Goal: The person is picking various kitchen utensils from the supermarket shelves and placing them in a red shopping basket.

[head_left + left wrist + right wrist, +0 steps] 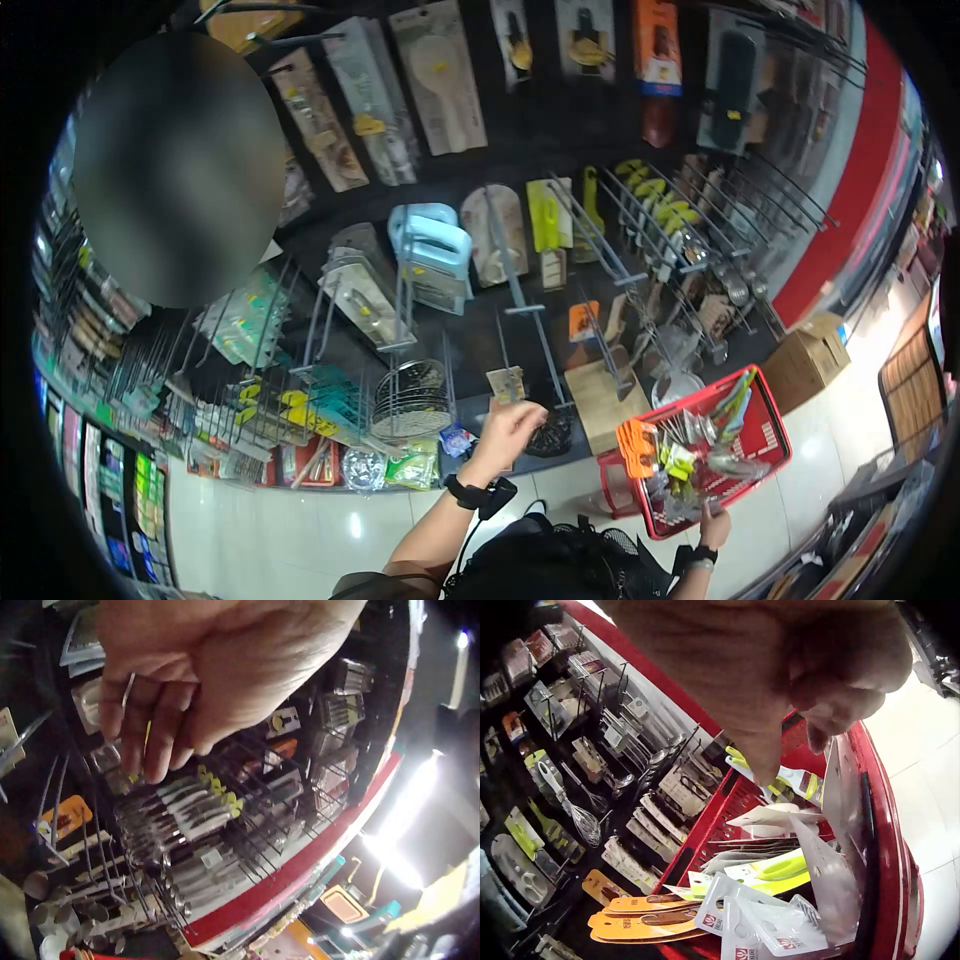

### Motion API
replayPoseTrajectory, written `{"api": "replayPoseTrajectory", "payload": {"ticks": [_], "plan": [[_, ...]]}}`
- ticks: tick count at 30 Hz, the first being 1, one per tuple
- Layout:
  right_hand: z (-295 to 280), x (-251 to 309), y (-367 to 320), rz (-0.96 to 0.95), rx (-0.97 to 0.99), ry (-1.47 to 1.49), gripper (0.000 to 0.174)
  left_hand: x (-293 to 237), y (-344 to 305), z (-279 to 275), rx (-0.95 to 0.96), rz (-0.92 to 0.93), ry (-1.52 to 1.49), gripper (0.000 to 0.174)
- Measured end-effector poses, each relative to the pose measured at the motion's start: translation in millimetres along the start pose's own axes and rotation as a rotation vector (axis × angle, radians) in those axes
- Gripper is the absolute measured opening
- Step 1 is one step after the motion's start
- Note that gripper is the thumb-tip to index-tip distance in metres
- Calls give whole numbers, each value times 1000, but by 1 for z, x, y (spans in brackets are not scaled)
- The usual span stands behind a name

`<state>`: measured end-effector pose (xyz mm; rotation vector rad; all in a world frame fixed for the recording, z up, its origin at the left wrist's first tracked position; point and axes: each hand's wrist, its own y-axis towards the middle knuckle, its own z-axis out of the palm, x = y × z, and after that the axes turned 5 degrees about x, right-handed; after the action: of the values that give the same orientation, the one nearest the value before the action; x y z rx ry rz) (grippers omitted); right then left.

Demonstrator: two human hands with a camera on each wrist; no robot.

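My left hand point(508, 436) is raised in front of the lower rack hooks, close to a small beige card point(505, 383) on a hook. In the left wrist view its fingers point(156, 742) hang loosely curled, with nothing visible held. My right hand point(713, 527) grips the near rim of a red shopping basket point(776, 425). In the right wrist view this hand point(780, 682) covers part of the rim. Inside the basket lie orange-carded packs point(641, 922), clear packs with white cards point(769, 922) and yellow-green handled tools point(780, 868).
A dark rack with long metal hooks holds packaged kitchen tools, among them light blue items point(432, 240) and round wire racks point(411, 400). A cardboard box point(812, 362) stands on the tiled floor point(350, 525) beyond the basket. Fluorescent lights point(416, 802) shine overhead.
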<state>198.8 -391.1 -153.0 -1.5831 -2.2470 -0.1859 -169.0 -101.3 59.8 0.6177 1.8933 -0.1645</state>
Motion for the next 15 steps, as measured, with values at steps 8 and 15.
{"api": "replayPoseTrajectory", "payload": {"ticks": [8,15], "plan": [[-28,36,-12,-12,-184,112,27,65,60,-110,-715,39,102,46],[-18,67,-2,-346,-156,438,13,38,113,-148,-788,133,164,57]]}}
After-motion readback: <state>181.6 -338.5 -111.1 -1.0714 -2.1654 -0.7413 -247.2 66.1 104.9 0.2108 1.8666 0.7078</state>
